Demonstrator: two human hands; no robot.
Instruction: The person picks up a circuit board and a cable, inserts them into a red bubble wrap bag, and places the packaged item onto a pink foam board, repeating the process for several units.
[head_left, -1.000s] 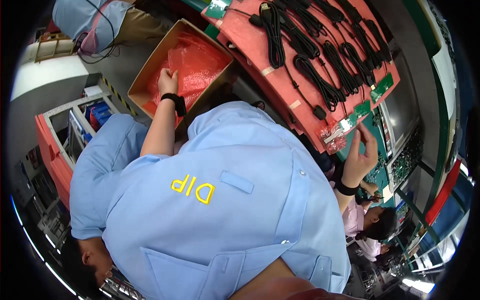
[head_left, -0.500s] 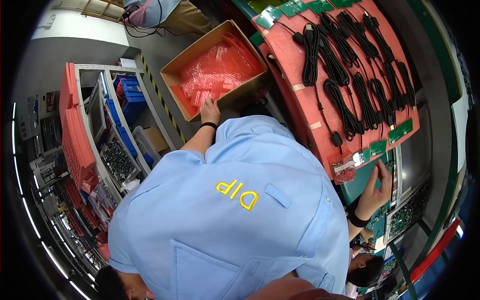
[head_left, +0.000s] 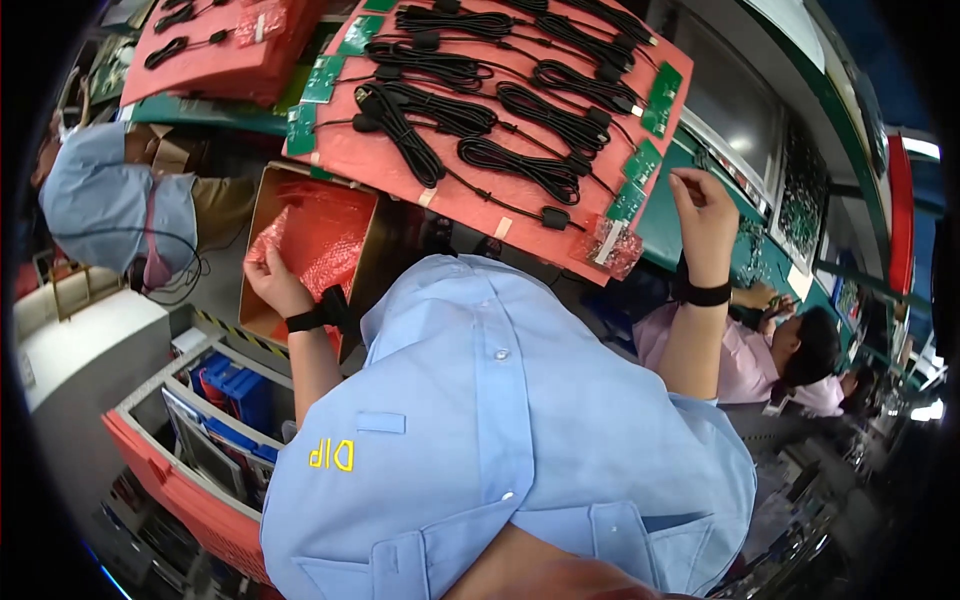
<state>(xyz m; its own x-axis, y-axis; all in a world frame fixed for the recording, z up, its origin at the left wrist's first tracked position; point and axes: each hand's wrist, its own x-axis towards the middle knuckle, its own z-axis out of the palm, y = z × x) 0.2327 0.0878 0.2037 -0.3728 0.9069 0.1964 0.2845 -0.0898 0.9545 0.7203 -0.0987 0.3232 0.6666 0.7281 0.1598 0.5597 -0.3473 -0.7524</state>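
My left hand [head_left: 272, 283], with a black wrist strap, reaches into an open cardboard box [head_left: 262, 222] on my left and pinches a pink bubble bag [head_left: 300, 240] lying in it. My right hand [head_left: 702, 212], also strapped at the wrist, is raised over the green bench surface [head_left: 668, 222] beside the pink tray [head_left: 470, 190]. Its fingers are curled, and whether they hold anything is unclear. The tray carries several coiled black cables [head_left: 500, 100] and has green circuit boards [head_left: 640, 180] along its edge. My light blue shirt [head_left: 500, 430] fills the lower middle.
A second pink tray [head_left: 225, 50] with cables lies at the top left. One person in a blue cap [head_left: 105, 205] sits on the left, another in a pink top [head_left: 760, 360] on the right. A red rack [head_left: 190, 480] with blue bins stands at the lower left.
The view has swung round, so the tray now lies across the top. My left hand stays in the box on the pink bags. My right hand has lifted off the green boards at the tray's edge.
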